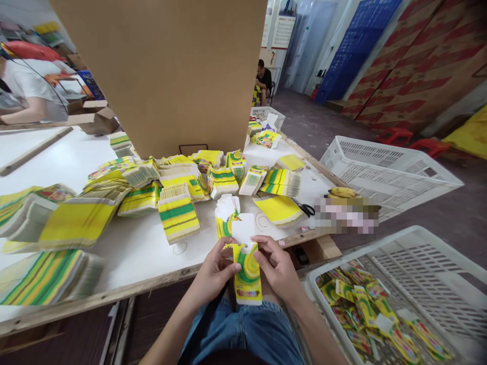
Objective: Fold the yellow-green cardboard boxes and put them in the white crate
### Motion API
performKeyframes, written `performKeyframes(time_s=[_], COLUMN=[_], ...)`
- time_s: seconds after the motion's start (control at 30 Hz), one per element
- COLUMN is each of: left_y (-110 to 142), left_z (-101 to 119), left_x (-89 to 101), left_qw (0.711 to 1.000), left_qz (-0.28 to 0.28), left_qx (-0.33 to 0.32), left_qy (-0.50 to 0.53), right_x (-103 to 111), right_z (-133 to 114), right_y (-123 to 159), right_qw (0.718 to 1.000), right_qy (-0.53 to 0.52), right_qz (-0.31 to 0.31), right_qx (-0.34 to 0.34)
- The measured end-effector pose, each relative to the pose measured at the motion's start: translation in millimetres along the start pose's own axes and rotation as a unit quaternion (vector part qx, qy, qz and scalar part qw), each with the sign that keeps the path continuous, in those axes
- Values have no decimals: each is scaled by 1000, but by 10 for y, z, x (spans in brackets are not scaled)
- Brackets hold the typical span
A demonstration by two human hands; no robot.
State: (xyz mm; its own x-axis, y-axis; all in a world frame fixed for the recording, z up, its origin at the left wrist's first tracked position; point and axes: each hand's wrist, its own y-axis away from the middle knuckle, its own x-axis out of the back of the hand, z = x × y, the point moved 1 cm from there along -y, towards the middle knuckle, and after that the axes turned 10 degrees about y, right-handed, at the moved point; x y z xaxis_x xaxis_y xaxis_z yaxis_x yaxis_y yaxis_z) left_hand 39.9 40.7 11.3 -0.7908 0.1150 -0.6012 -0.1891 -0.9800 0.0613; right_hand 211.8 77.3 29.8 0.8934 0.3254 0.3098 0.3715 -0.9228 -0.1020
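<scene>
With a clock face laid over the view, nearest at six o'clock a yellow-and-green box (247, 276) is held above a lap in blue denim (243, 334), its white flap pointing toward twelve. The left hand (218, 266) grips its left edge, thumb on the front; the right hand (277, 266) pinches its upper right edge. At four o'clock, a white crate (429, 284) holds a loose heap of similar boxes. Just beyond the hands is a white table (144, 253) with wooden edging, bearing bundles of yellow cards (178, 218) from nine round to three. Near three o'clock lie black-handled scissors (307, 209) and bananas (343, 192), with a second crate (399, 170) past them. A large brown cardboard panel (167, 76) rises at eleven. Farther off, a person in white (32, 88) works at ten, another in black (265, 78) sits near twelve, and blue crates (353, 50) stand between one and two.
</scene>
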Motion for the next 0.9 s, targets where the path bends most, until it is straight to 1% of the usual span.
performKeyframes(time_s=[0.07, 0.17, 0.4, 0.57, 0.67, 0.73, 0.77, 0.8, 0.83, 0.9], left_y=[-6, 8, 74, 70, 56, 46, 41, 36, 30, 19], left_z=[12, 10, 21, 49, 33, 11, 1, -8, -14, -15], left_x=[-25, -59, -124, -117, -77, -48, -37, -30, -28, -36], left_qw=[1000, 999, 1000, 1000, 1000, 1000, 1000, 999, 999, 995], left_qz=[0, -9, -22, -16, -12, -7, -3, 2, 8, 20], left_qx=[-16, -22, -2, 4, 25, 25, 21, 15, 9, -5], left_qy=[16, 24, -10, -5, 1, -5, -14, -29, -49, -97], right_x=[-25, -21, 78, 78, 86, 129, 159, 190, 216, 245], right_z=[0, -9, -32, -15, 6, 4, -6, -22, -42, -85], right_y=[7, 10, 11, 12, -8, -30, -42, -54, -66, -85], right_qw=[1000, 1000, 999, 997, 997, 996, 995, 996, 998, 999], right_qy=[-24, -23, 33, 65, 50, 30, 22, 14, 6, -5], right_qz=[10, 12, 14, 18, 46, 84, 93, 88, 67, -6], right_qx=[-2, 3, 16, 26, 28, 21, 13, 2, -12, -45])
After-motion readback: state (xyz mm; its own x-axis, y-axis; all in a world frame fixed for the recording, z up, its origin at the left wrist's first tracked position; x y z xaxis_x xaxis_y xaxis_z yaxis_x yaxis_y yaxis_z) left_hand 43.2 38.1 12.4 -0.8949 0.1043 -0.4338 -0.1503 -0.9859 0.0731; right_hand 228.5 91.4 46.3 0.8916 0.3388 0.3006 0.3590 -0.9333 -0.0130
